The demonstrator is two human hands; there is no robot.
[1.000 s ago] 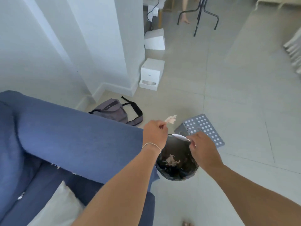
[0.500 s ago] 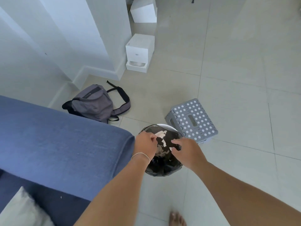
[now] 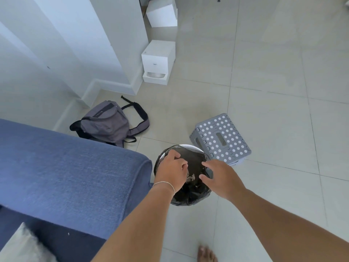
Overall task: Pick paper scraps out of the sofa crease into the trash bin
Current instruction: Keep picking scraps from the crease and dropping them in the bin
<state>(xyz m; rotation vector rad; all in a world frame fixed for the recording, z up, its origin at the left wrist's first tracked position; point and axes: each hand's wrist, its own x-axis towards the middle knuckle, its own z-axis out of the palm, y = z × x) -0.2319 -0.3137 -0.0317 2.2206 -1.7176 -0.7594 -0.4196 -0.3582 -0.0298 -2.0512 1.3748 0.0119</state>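
Observation:
The trash bin [image 3: 188,146], lined with a black bag, stands on the floor just past the end of the blue sofa's armrest [image 3: 66,176]. Pale paper scraps [image 3: 191,177] lie inside it. My left hand [image 3: 171,170] hovers over the bin's left side with loosely bent fingers and nothing visible in them. Over the right rim, my right hand [image 3: 221,177] has its fingers spread apart and holds nothing. A tiny white speck [image 3: 68,233] sits on the dark sofa seat at the lower left.
A grey dotted step stool [image 3: 221,138] stands right behind the bin. A grey backpack [image 3: 107,123] lies by the wall. Two white boxes [image 3: 157,61] [image 3: 162,14] stand along the pillar. A pale cushion [image 3: 22,246] and my bare foot [image 3: 206,254] are at the bottom.
My left hand carried a paper scrap over the bin and let it go; the scrap now lies inside. My right hand released the liner's edge and spread. The view tilted downward.

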